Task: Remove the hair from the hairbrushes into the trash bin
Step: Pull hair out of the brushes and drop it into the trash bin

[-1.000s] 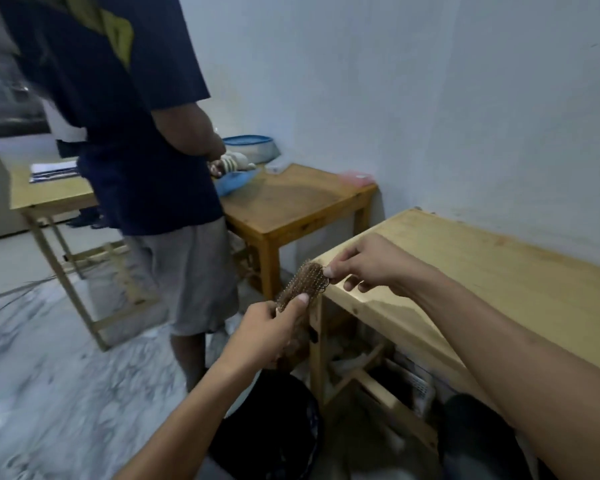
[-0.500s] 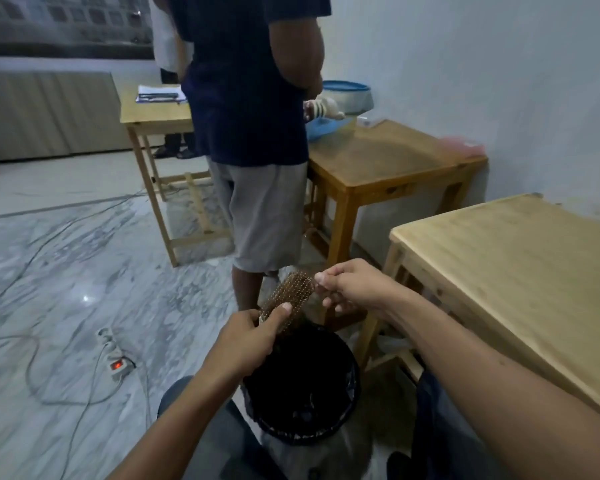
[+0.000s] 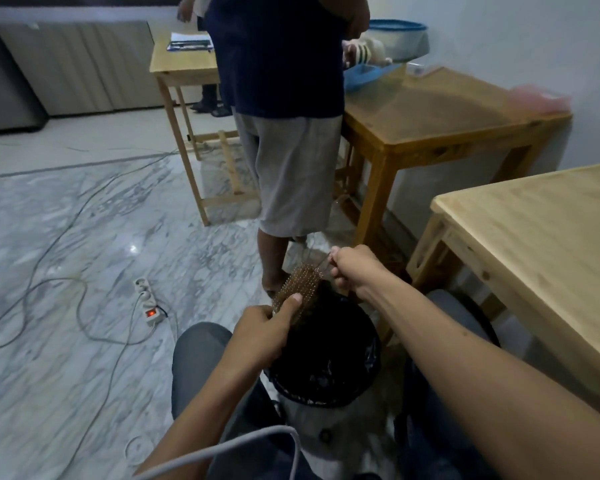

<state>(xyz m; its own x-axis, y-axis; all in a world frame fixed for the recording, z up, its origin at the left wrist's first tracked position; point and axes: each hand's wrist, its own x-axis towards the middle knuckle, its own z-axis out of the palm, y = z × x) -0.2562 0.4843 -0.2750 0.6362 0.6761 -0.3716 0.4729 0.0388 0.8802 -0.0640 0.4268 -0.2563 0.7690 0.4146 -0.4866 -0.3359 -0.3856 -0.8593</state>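
Hairbrush (image 3: 297,285), gripped in closed left hand (image 3: 260,336), is now brought over trash bin (image 3: 326,358) vs. beside table earlier; strands are pinched by right hand (image 3: 352,270), so hair can drop in.

Two hands, left (image 3: 257,336) and right (image 3: 352,270), one hairbrush (image 3: 300,284), one trash bin (image 3: 326,355), three wooden worktops (image 3: 541,244), one power strip (image 3: 148,301), one standing person (image 3: 284,109).

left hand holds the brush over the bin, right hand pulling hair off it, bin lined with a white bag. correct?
Not quite: the bag lining the trash bin is black, not white, as the head view shows. The rest stands: the left hand holds the hairbrush over the bin while the right hand pulls hair off it.
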